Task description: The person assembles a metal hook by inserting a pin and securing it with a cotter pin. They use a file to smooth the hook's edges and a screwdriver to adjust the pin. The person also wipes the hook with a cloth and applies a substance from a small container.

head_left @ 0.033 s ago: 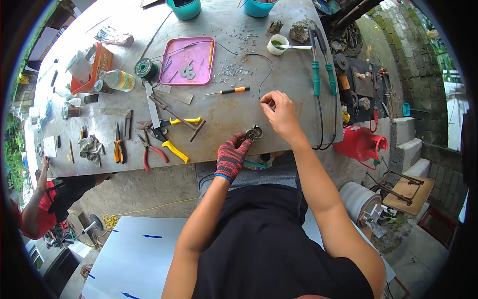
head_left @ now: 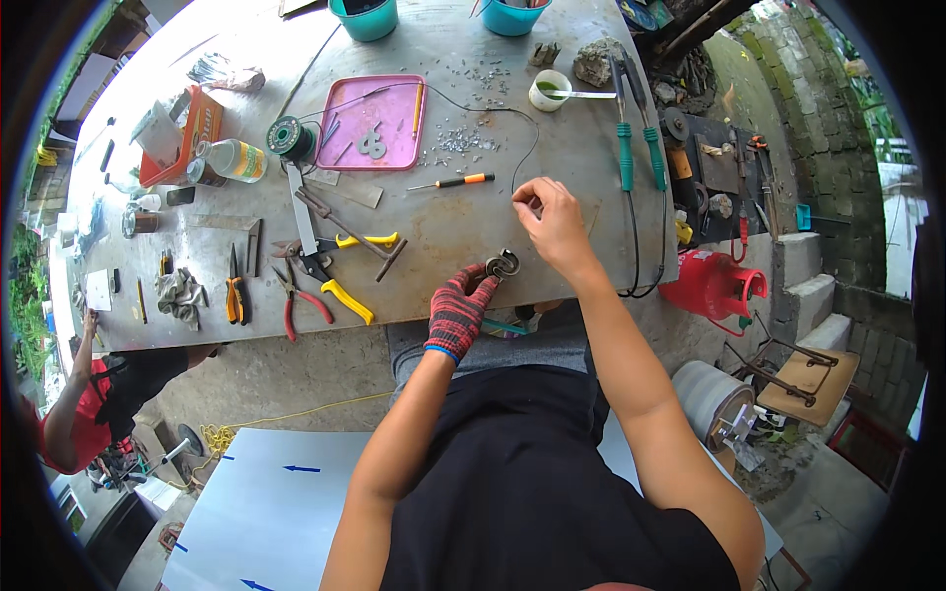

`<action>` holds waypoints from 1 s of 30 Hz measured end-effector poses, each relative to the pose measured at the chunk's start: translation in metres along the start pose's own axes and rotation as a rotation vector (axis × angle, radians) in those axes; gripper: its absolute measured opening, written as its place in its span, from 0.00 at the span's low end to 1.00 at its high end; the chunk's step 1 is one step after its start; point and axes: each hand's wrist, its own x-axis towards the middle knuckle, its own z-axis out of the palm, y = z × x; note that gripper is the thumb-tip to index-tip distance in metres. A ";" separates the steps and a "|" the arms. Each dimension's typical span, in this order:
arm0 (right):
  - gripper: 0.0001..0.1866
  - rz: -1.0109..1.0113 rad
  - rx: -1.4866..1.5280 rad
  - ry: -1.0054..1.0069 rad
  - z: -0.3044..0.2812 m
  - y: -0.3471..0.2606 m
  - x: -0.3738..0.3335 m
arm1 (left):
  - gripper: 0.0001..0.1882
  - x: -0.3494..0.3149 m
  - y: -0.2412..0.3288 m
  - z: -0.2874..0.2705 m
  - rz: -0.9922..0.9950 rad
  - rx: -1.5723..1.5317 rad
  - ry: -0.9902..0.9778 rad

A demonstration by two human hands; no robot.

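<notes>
Pinching one wire [head_left: 539, 128] is the right grip [head_left: 554, 223]; clamping one metal part [head_left: 503, 263] is the left grip [head_left: 460, 311].

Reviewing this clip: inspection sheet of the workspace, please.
Surface: stained metal table.
Job's things: round metal piece; thin wire from a green spool.
Clutter: pink tray, scattered metal bits, screwdriver, yellow-handled snips.
Hands: left hand gloved, fingers on the metal piece; right hand bare, fingers pinched at the wire's end.
Cables: two black cables from teal-handled tools, running to the table's edge.
Surroundings: red gas cylinder at right; another person at left.
</notes>
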 end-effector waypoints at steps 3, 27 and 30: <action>0.04 -0.051 -0.039 -0.006 0.004 -0.003 0.015 | 0.22 0.001 -0.004 0.001 0.003 -0.011 -0.004; 0.06 0.073 0.044 0.014 -0.011 -0.010 -0.061 | 0.24 -0.003 0.006 -0.002 -0.019 -0.049 -0.013; 0.06 0.088 0.015 0.031 -0.010 -0.008 -0.076 | 0.24 0.001 0.007 -0.003 -0.019 -0.009 -0.010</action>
